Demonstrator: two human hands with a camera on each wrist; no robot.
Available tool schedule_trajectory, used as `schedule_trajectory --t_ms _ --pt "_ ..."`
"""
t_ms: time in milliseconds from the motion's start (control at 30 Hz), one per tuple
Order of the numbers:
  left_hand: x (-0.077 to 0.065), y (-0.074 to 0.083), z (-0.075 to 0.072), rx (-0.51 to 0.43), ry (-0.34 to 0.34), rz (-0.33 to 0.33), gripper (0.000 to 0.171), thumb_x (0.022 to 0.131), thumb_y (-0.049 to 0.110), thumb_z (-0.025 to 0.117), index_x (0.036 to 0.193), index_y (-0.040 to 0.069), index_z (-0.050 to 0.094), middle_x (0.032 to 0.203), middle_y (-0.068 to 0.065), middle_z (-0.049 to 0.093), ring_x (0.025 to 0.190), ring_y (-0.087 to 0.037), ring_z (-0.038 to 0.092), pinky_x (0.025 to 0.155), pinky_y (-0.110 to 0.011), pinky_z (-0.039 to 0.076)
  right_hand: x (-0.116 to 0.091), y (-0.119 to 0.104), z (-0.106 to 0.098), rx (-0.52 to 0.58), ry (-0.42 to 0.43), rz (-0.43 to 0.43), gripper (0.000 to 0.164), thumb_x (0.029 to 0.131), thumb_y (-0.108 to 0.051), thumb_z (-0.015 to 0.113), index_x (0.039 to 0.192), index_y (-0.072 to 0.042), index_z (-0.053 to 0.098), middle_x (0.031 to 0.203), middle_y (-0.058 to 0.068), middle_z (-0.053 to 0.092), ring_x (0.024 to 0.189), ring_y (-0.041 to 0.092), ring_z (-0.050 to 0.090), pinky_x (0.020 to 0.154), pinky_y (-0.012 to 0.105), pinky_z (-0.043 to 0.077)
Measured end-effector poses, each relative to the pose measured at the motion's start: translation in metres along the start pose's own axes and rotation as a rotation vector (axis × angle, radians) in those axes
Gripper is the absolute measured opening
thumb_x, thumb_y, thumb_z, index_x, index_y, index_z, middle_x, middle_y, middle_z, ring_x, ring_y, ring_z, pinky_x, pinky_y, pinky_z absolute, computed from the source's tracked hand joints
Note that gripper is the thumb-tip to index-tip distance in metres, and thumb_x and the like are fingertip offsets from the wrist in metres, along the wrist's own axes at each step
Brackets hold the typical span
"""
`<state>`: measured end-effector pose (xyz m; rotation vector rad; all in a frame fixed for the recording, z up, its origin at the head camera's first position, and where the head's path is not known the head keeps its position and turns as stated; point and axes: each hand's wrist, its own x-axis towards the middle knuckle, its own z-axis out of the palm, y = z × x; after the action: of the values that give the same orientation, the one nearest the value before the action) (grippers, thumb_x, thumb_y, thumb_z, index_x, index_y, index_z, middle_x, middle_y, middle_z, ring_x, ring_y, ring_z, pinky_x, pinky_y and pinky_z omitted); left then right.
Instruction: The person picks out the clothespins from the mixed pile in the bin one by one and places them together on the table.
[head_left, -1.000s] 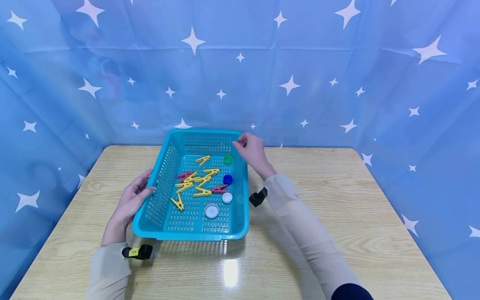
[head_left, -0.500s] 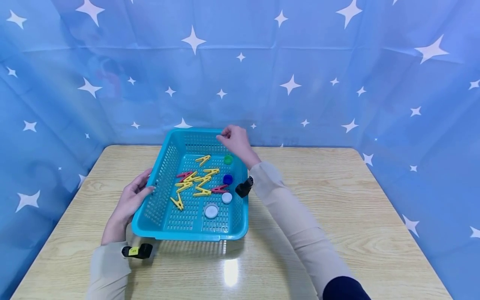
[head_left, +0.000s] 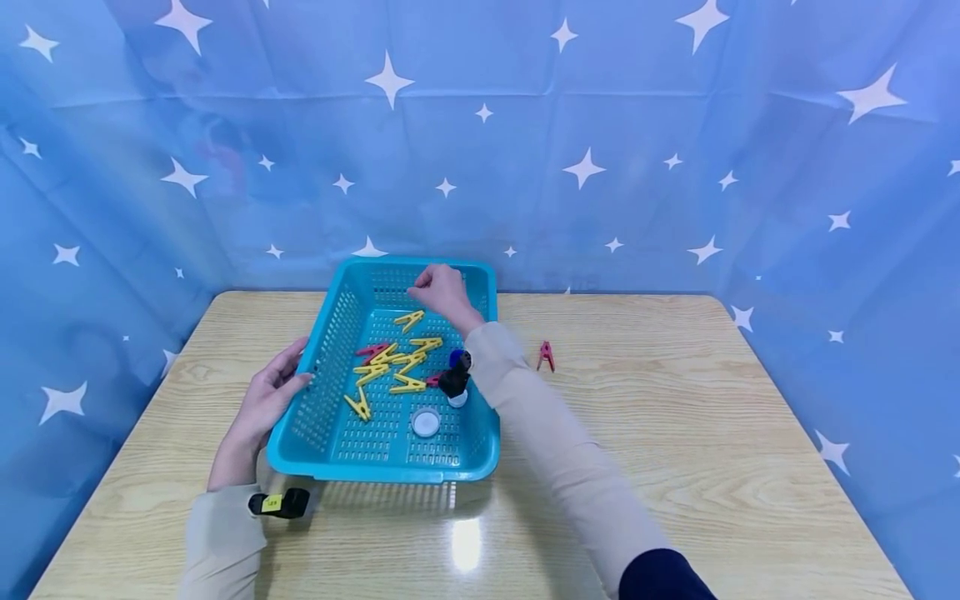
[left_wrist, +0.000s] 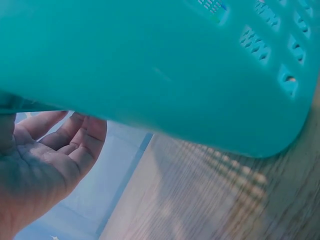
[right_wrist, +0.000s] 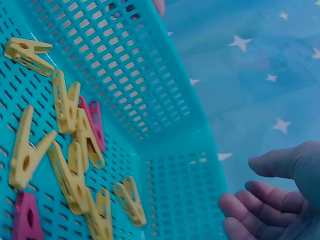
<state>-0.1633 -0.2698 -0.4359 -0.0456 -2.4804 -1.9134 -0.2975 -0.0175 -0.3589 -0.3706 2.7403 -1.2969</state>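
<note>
- Your left hand grips the left side of the turquoise basket, the thumb lying over its smooth rim and the curled fingers outside.
- Your right hand hangs over the far end of the basket, thumb and bent fingers parted and nothing held between them; whether a fingertip touches the rim you cannot tell.
- The basket is moulded plastic, a rounded rectangle with a glossy lip, sloping walls and rows of small slots through walls and floor.
- On that floor lie yellow clothespins, matt and plastic-looking, legs splayed into A and V shapes; several overlap in a loose heap near the middle.
- Two red clothespins of the same forked form sit among them, one against the heap, the other partly covered by your wrist camera in the head view.
- Beside them are round caps: a deep blue cap, half hidden, and nearer you a white cap with a raised ring.
- Outside, to the basket's right, a lone red pin lies on the pale wood-grained table, legs toward you.
- Behind hangs a softly creased blue cloth printed with four-pointed white stars.
</note>
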Motion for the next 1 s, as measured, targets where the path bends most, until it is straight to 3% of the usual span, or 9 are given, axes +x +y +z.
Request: schedule_trajectory --t_ms 400,700,1000 --pt "-0.001 0.002 0.000 -0.023 0.001 -0.029 0.057 0.098 0.014 0.047 0.150 0.010 0.023 0.135 -0.022 0.040 0.100 -0.003 0.050 0.076 -0.020 0.048 0.009 0.011 0.033 0.013 -0.104 0.061 0.012 0.089 -0.014 0.064 0.094 -0.005 0.069 0.105 0.007 0.064 0.090 0.021 0.060 0.082 0.035 0.049" --pt "-0.001 0.002 0.001 -0.039 0.000 -0.014 0.057 0.098 0.014 0.047 0.149 0.009 0.023 0.134 -0.022 0.040 0.101 -0.004 0.050 0.077 -0.020 0.048 0.013 0.029 0.051 0.035 -0.189 0.075 0.026 0.092 -0.004 0.055 0.117 0.000 0.063 0.117 0.011 0.060 0.102 0.024 0.057 0.081 0.034 0.049" --pt "-0.001 0.002 0.001 -0.048 0.004 -0.013 0.056 0.098 0.013 0.046 0.149 0.009 0.024 0.135 -0.022 0.040 0.101 -0.004 0.050 0.077 -0.020 0.048 0.010 0.032 0.058 0.009 -0.322 0.075 0.036 0.095 0.000 0.045 0.129 -0.002 0.055 0.130 0.011 0.054 0.118 0.025 0.050 0.084 0.034 0.046"
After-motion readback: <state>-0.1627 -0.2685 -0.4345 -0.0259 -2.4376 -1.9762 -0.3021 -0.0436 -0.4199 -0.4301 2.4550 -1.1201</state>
